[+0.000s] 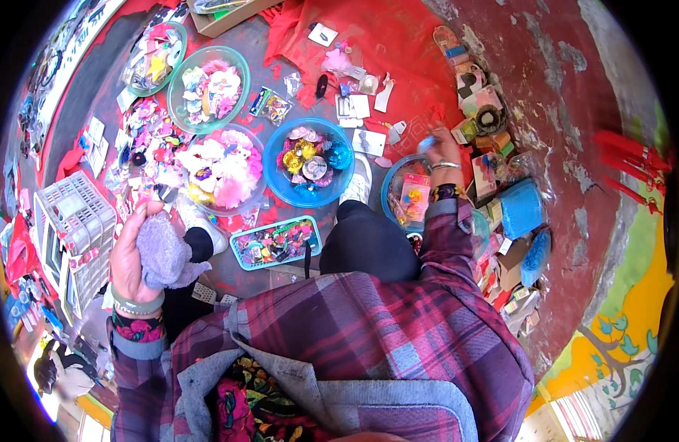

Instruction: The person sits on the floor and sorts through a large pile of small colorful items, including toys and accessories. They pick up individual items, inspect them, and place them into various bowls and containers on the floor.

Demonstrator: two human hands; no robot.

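1. A worn floor point(535, 88) is seen beneath the goods, with a red sheet point(409, 48) spread between twelve and one o'clock from the middle of the view; a grey crate point(85, 202) is stood at nine.
2. Also towards nine, inside the crate, a lilac cloth point(163, 249) is held bunched against the palm and fingers of the left hand point(127, 264), its lower end left loose.
3. At two o'clock, a small pale-blue item point(427, 144) appears to be pinched at the fingertips of the right hand point(444, 151), near the far edge of a blue basin point(384, 195); its kind cannot be told for blur.
4. A light pinch is probably enough for so small a piece, and the wrist is best held clear of the basin, lest the pink pack point(414, 190) in it be dragged.
5. The cloth's loose end should be gathered in, so that nothing is snagged from the turquoise tray point(280, 262) at eight o'clock.
6. At eleven, the tinsel-filled bowl point(308, 200) should be given room.
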